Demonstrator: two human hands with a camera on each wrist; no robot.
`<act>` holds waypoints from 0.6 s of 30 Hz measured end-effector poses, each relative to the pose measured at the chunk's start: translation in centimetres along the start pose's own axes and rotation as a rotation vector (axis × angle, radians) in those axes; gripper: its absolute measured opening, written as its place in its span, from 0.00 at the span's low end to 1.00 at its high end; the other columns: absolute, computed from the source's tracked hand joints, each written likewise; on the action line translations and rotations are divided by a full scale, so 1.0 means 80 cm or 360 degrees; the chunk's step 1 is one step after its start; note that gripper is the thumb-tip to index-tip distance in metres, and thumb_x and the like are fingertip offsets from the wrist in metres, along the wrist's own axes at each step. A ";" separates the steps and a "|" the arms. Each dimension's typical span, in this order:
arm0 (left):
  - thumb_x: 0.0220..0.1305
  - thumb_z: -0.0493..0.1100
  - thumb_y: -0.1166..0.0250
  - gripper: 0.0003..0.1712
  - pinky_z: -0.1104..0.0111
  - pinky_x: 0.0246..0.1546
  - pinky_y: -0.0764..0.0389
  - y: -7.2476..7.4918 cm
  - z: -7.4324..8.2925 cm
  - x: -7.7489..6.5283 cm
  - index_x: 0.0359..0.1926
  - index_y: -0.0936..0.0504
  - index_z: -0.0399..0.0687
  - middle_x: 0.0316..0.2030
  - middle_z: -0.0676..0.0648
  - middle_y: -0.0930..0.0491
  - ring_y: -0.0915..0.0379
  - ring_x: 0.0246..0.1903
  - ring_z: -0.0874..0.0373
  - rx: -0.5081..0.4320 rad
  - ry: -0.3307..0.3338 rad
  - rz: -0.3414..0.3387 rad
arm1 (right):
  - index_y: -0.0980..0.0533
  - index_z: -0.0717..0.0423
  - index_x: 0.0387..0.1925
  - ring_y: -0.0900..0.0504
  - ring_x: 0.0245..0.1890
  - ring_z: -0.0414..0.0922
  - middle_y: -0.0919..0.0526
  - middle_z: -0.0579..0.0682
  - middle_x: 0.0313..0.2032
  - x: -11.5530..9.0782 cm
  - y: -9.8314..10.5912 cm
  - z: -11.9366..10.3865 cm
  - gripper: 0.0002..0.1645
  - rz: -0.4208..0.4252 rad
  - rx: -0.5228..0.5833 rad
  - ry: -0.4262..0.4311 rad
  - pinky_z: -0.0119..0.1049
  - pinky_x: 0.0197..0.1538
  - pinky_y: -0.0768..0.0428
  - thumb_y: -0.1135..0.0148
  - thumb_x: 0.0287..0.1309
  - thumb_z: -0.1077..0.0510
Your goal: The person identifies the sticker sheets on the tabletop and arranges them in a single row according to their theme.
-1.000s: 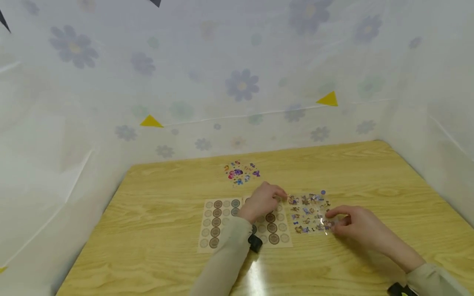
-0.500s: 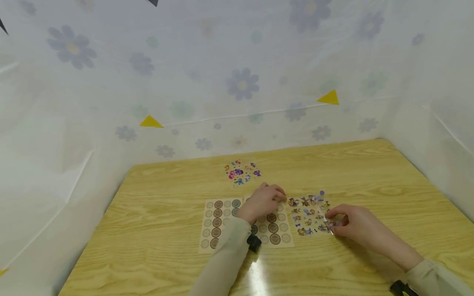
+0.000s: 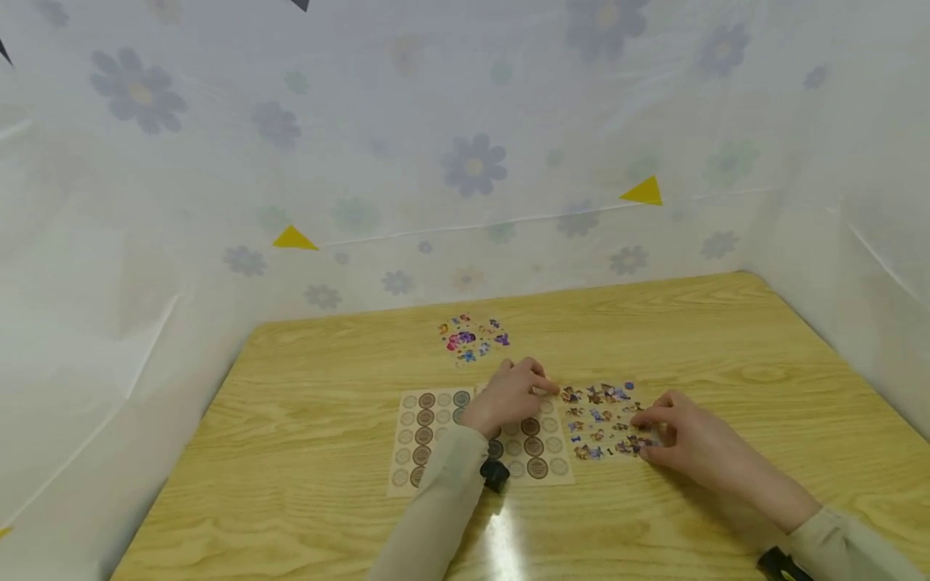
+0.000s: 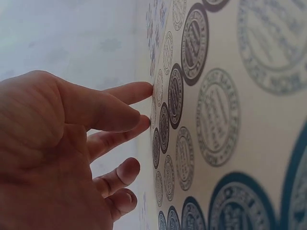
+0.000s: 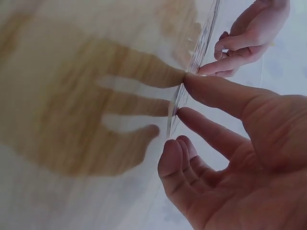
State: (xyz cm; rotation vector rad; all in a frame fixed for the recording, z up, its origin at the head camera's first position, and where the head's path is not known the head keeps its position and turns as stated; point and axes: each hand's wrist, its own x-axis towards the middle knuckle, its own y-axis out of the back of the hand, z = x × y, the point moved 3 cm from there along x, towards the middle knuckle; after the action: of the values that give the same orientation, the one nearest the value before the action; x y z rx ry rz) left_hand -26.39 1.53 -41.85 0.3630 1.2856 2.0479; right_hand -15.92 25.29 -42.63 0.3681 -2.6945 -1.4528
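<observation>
A clear sticker sheet (image 3: 599, 424) with small cartoon figures lies on the table, right of two kraft-paper sheets of round stickers (image 3: 534, 446). My left hand (image 3: 504, 397) reaches over the right kraft sheet, fingertips at the border with the clear sheet. In the left wrist view this hand's (image 4: 53, 120) fingers are extended, two touching near the row of round stickers. At the clear sheet's right side is my right hand (image 3: 697, 440), thumb and forefinger apart on its edge. In the right wrist view the right hand (image 5: 254, 148) touches the thin sheet with separated fingertips.
Another clear sheet of colourful stickers (image 3: 472, 339) lies farther back on the wood-grain table (image 3: 291, 420). The left kraft sheet (image 3: 407, 476) is partly covered by my left sleeve. A flower-printed curtain (image 3: 407, 161) surrounds the back and sides.
My right hand has shifted slightly left, its thumb and forefinger spreading apart. The clear sheet has moved a little left, and glare at its right edge has faded. My left hand stays nearly still.
</observation>
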 end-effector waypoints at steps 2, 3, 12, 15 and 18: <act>0.67 0.32 0.46 0.23 0.65 0.47 0.35 0.002 0.000 -0.001 0.57 0.17 0.53 0.54 0.50 0.27 0.36 0.46 0.56 -0.0012 -0.0001 -0.0003 | 0.19 0.53 0.52 0.33 0.30 0.41 0.31 0.46 0.38 0.000 0.000 -0.001 0.23 -0.0021 -0.0002 -0.0026 0.34 0.28 0.33 0.27 0.54 0.53; 0.67 0.32 0.46 0.23 0.66 0.46 0.35 0.002 0.000 -0.001 0.57 0.17 0.53 0.54 0.50 0.27 0.37 0.45 0.56 -0.0025 0.0002 -0.0003 | 0.19 0.52 0.52 0.32 0.32 0.41 0.30 0.46 0.38 0.001 0.001 -0.002 0.23 -0.0033 0.0000 -0.0030 0.35 0.30 0.32 0.27 0.54 0.53; 0.69 0.35 0.46 0.21 0.64 0.49 0.32 -0.002 0.001 -0.001 0.56 0.16 0.56 0.53 0.52 0.26 0.35 0.48 0.57 -0.0065 0.0094 0.0056 | 0.19 0.50 0.51 0.28 0.36 0.40 0.27 0.44 0.41 0.003 0.002 0.000 0.21 -0.0021 -0.0014 0.0023 0.36 0.34 0.26 0.28 0.54 0.52; 0.69 0.36 0.45 0.21 0.64 0.48 0.30 -0.002 0.003 -0.001 0.58 0.17 0.56 0.53 0.52 0.26 0.34 0.48 0.56 -0.0135 0.0111 0.0089 | 0.19 0.49 0.50 0.28 0.35 0.38 0.27 0.44 0.42 0.002 0.004 0.000 0.19 0.0024 -0.0015 0.0052 0.34 0.32 0.26 0.29 0.56 0.54; 0.70 0.36 0.46 0.20 0.62 0.53 0.29 0.003 0.002 -0.003 0.59 0.18 0.54 0.54 0.50 0.27 0.32 0.51 0.54 -0.0205 0.0094 0.0132 | 0.19 0.50 0.50 0.28 0.34 0.36 0.27 0.45 0.42 0.001 0.006 -0.002 0.18 0.0046 -0.0011 0.0075 0.33 0.31 0.27 0.30 0.57 0.56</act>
State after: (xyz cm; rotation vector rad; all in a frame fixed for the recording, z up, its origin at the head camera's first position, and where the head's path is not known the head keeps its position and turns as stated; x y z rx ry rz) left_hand -26.24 1.41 -41.56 0.3030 1.1837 2.2134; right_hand -16.09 25.37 -42.16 0.3565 -2.6462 -1.4274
